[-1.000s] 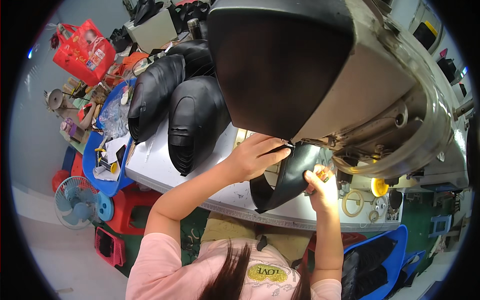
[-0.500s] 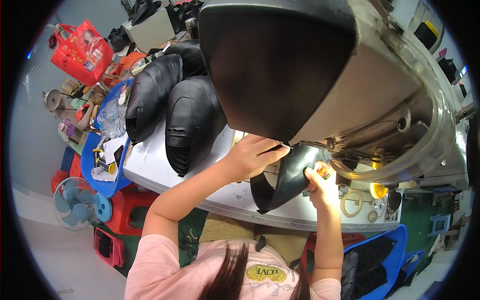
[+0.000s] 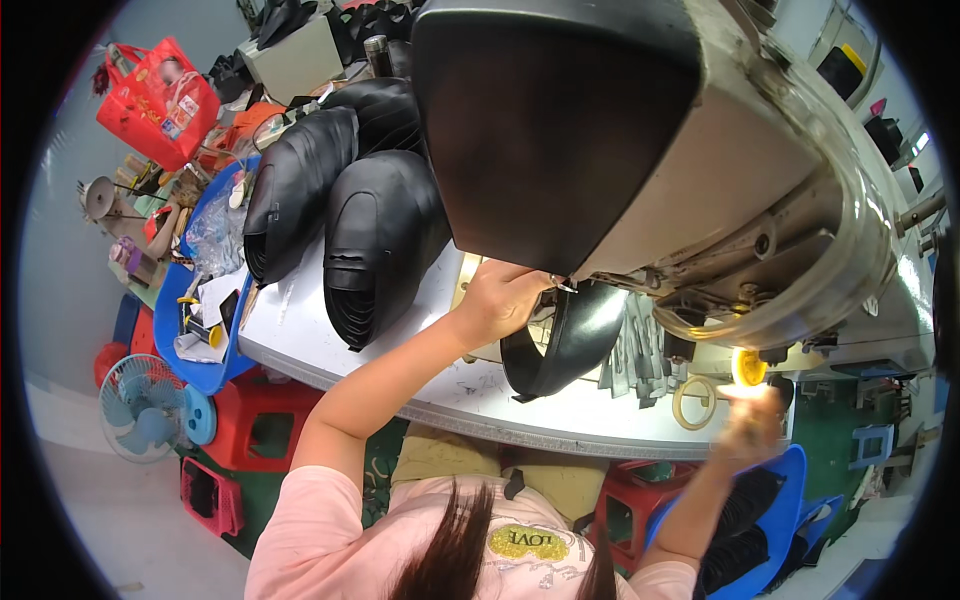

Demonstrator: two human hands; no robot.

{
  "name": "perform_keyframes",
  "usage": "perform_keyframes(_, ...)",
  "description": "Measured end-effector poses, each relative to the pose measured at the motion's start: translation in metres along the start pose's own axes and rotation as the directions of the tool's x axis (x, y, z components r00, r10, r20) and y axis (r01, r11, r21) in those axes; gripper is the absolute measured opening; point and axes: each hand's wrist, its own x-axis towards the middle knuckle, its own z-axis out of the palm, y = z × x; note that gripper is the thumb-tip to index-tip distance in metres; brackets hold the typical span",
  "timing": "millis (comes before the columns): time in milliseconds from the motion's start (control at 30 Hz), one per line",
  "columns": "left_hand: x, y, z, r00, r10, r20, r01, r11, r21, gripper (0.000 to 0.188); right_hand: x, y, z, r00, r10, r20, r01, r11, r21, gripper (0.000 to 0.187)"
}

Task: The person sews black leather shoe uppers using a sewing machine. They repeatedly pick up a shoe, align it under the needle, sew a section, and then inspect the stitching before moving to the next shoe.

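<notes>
A curved black leather shoe upper [image 3: 578, 345] lies beneath the head of a large sewing machine [image 3: 560, 140]. My left hand [image 3: 497, 303] pinches its upper left edge, close to the needle area, which the machine's head mostly hides. Its fingertips are partly covered there. Away from the piece, my right hand [image 3: 748, 428] is raised just below a bright yellow round part [image 3: 748, 367] on the machine's right side. Motion smears its fingers, so whether they touch that part or hold anything cannot be made out.
Stacked black shoe uppers [image 3: 382, 235] stand left on the white table [image 3: 290, 330]. Grey-black strips [image 3: 640, 350] and a pale ring [image 3: 693, 402] lie at right. Blue bins [image 3: 200, 372] flank the table; a fan [image 3: 145, 410] and red stool [image 3: 255, 425] stand lower left.
My right hand has let go of the shoe upper and swung right toward the yellow round part, uncovering the strips. My left hand stays at the upper's edge.
</notes>
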Motion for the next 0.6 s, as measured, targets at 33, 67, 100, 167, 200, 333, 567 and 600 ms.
perform_keyframes(33, 0.000, 0.000, -0.001, 1.000, -0.004, 0.006, 0.004, 1.000, 0.004, 0.016, 0.019, 0.015, -0.024, 0.986, -0.055, -0.160, 0.078, 0.987, 0.139, 0.015)
perform_keyframes(67, 0.003, 0.000, 0.004, 1.000, -0.002, 0.016, 0.002, 1.000, -0.023, 0.018, 0.031, 0.039, -0.057, 0.912, 0.074, -0.403, -0.043, 0.995, 0.085, 0.018)
perform_keyframes(100, 0.002, -0.001, 0.003, 1.000, 0.001, 0.010, 0.000, 1.000, -0.018, 0.019, 0.049, 0.076, -0.089, 0.841, 0.014, -0.541, -0.075, 0.993, -0.091, 0.024)
perform_keyframes(167, 0.000, -0.001, 0.004, 1.000, 0.006, 0.009, -0.005, 1.000, -0.015, 0.021, 0.099, 0.127, -0.143, 0.807, -0.231, -0.544, -0.044, 0.894, -0.445, 0.021)
perform_keyframes(200, -0.002, -0.001, 0.005, 1.000, -0.008, 0.009, 0.008, 1.000, -0.011, 0.021, 0.119, 0.158, -0.170, 0.830, -0.107, -0.547, -0.178, 0.879, -0.442, 0.024)
perform_keyframes(333, -0.001, -0.001, 0.009, 1.000, -0.030, -0.005, 0.029, 0.999, -0.046, 0.022, 0.177, 0.326, -0.299, 0.969, 0.126, -0.212, -0.228, 0.785, -0.576, 0.031)
perform_keyframes(567, 0.000, 0.003, 0.003, 0.998, -0.063, 0.019, 0.062, 0.998, 0.005, 0.020, 0.167, 0.409, -0.319, 0.931, 0.352, -0.096, -0.365, 0.894, -0.260, 0.041)
perform_keyframes(600, 0.001, 0.003, 0.004, 0.998, -0.056, 0.019, 0.055, 0.998, 0.006, 0.019, 0.166, 0.407, -0.318, 0.930, 0.350, -0.115, -0.368, 0.899, -0.239, 0.041)
